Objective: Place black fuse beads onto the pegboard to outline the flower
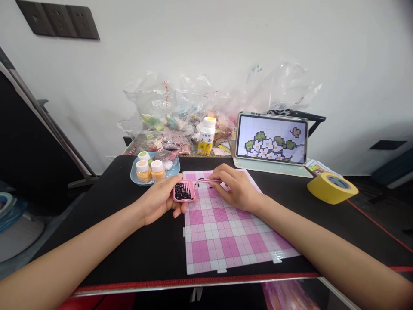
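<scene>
My left hand (pixel 161 196) grips a small pink tray (pixel 184 199) of black beads (pixel 182 190), held over the left edge of a pink and white checked pegboard (pixel 211 234). Pinched in my right hand (pixel 234 187) is a pair of pink tweezers (pixel 206 181), whose tips point left at the tray's right rim. Whether a bead sits between the tips is too small to tell. A short curve of black beads (pixel 200 179) lies on the upper part of the board, partly hidden by my right hand.
A blue plate (pixel 134 175) with bead jars (pixel 143 171) stands at left. Behind are a white and yellow bottle (pixel 206 135) and plastic bags (pixel 174 103). A tablet (pixel 271 140) showing a pixel flower pattern leans at back right, near a yellow tape roll (pixel 332 188).
</scene>
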A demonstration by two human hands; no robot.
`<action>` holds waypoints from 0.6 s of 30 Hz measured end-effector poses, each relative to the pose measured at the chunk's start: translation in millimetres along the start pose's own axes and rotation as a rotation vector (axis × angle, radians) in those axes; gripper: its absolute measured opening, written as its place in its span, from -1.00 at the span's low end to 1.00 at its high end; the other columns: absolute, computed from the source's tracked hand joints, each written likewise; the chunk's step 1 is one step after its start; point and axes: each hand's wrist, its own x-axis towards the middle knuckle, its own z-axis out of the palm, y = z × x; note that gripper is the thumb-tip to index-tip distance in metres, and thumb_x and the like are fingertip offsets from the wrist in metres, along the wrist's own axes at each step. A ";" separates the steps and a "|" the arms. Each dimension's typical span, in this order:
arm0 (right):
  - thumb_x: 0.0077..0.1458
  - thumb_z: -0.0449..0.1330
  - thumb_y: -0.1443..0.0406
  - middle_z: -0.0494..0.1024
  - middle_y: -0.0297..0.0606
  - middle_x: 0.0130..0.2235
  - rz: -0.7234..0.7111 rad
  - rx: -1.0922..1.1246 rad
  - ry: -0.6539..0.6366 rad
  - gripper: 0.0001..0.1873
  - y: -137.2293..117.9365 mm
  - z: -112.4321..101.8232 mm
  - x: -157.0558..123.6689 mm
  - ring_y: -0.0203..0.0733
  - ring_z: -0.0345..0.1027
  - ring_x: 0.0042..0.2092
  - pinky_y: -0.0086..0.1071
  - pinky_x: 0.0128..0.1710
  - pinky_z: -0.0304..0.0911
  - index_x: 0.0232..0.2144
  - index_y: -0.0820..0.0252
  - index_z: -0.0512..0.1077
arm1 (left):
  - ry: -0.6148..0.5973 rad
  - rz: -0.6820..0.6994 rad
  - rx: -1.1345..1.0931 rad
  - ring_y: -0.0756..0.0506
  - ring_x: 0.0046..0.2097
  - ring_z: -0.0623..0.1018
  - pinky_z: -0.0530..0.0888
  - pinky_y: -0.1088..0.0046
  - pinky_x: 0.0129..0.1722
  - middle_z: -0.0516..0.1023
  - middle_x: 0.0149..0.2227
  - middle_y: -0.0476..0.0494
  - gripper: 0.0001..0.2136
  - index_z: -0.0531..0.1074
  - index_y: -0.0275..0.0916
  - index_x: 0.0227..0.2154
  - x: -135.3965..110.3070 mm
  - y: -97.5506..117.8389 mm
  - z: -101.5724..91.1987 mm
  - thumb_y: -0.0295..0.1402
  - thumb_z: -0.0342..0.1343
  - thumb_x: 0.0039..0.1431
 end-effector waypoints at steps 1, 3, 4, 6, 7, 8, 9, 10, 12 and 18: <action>0.23 0.01 0.31 0.43 -0.17 -0.31 0.008 -0.009 0.002 -0.84 0.2 -0.4 0.1 -0.26 0.33 -0.34 -0.39 -0.42 0.30 -0.26 0.25 0.37 | 0.001 0.000 0.001 0.01 -0.66 0.41 0.30 0.58 -0.76 0.56 -0.49 -0.41 -0.66 0.32 -0.38 -0.42 0.2 0.0 -0.1 -0.26 -0.20 0.34; 0.23 0.01 0.29 0.43 -0.18 -0.32 0.030 -0.019 0.009 -0.84 0.8 -1.2 0.3 -0.28 0.32 -0.36 -0.41 -0.44 0.28 -0.28 0.24 0.37 | 0.004 -0.004 0.004 0.01 -0.67 0.40 0.30 0.58 -0.76 0.56 -0.51 -0.41 -0.66 0.32 -0.39 -0.41 0.6 0.2 -0.1 -0.26 -0.21 0.34; 0.23 0.02 0.29 0.43 -0.19 -0.33 0.043 -0.020 0.014 -0.83 1.1 -1.4 0.3 -0.29 0.32 -0.36 -0.42 -0.44 0.27 -0.30 0.24 0.37 | 0.005 -0.007 0.004 0.01 -0.67 0.40 0.30 0.58 -0.76 0.56 -0.51 -0.42 -0.66 0.32 -0.39 -0.41 0.7 0.3 0.1 -0.26 -0.21 0.34; 0.23 0.03 0.28 0.44 -0.19 -0.33 0.068 -0.019 0.023 -0.83 1.8 -1.3 0.2 -0.29 0.32 -0.36 -0.43 -0.44 0.25 -0.32 0.25 0.37 | 0.005 -0.008 0.002 0.01 -0.67 0.40 0.30 0.58 -0.75 0.56 -0.52 -0.42 -0.66 0.32 -0.39 -0.41 0.7 0.6 0.5 -0.26 -0.21 0.34; 0.22 0.03 0.28 0.44 -0.19 -0.34 0.083 -0.023 0.026 -0.82 2.2 -1.1 0.1 -0.30 0.32 -0.36 -0.44 -0.44 0.25 -0.33 0.25 0.37 | 0.004 -0.008 0.001 0.01 -0.67 0.40 0.30 0.58 -0.75 0.56 -0.52 -0.42 -0.66 0.31 -0.38 -0.42 0.7 0.7 0.7 -0.26 -0.21 0.34; 0.22 0.04 0.27 0.44 -0.19 -0.34 0.097 -0.031 0.026 -0.82 2.7 -0.7 -0.1 -0.30 0.32 -0.37 -0.44 -0.44 0.24 -0.34 0.25 0.37 | 0.004 -0.007 0.000 0.01 -0.67 0.40 0.30 0.58 -0.75 0.56 -0.52 -0.42 -0.66 0.31 -0.38 -0.42 0.6 0.7 0.7 -0.26 -0.21 0.34; 0.22 0.04 0.27 0.45 -0.19 -0.34 0.113 -0.043 0.022 -0.81 3.1 -0.3 -0.3 -0.30 0.32 -0.37 -0.44 -0.44 0.23 -0.35 0.25 0.38 | 0.004 -0.006 -0.002 0.01 -0.67 0.40 0.30 0.58 -0.75 0.56 -0.51 -0.42 -0.66 0.31 -0.38 -0.42 0.6 0.7 0.7 -0.26 -0.21 0.34; 0.22 0.04 0.27 0.45 -0.19 -0.34 0.128 -0.055 0.015 -0.81 3.5 0.2 -0.5 -0.31 0.32 -0.38 -0.44 -0.44 0.22 -0.36 0.26 0.38 | 0.003 -0.005 -0.004 0.01 -0.67 0.40 0.30 0.58 -0.75 0.56 -0.50 -0.43 -0.67 0.31 -0.38 -0.42 0.6 0.5 0.6 -0.27 -0.21 0.34; 0.22 0.04 0.26 0.46 -0.19 -0.35 0.156 -0.076 -0.005 -0.79 4.3 0.9 -0.9 -0.31 0.32 -0.38 -0.45 -0.44 0.20 -0.36 0.27 0.39 | 0.002 -0.004 -0.006 0.01 -0.67 0.40 0.30 0.58 -0.76 0.57 -0.48 -0.44 -0.67 0.31 -0.38 -0.41 1.0 0.0 0.1 -0.27 -0.21 0.34; 0.21 0.04 0.24 0.47 -0.20 -0.34 0.229 -0.119 -0.061 -0.77 5.6 2.0 -1.5 -0.32 0.31 -0.40 -0.46 -0.44 0.15 -0.38 0.26 0.39 | 0.001 -0.009 0.000 0.01 -0.66 0.40 0.30 0.58 -0.75 0.57 -0.48 -0.44 -0.67 0.31 -0.38 -0.41 2.4 -0.7 -1.3 -0.27 -0.21 0.34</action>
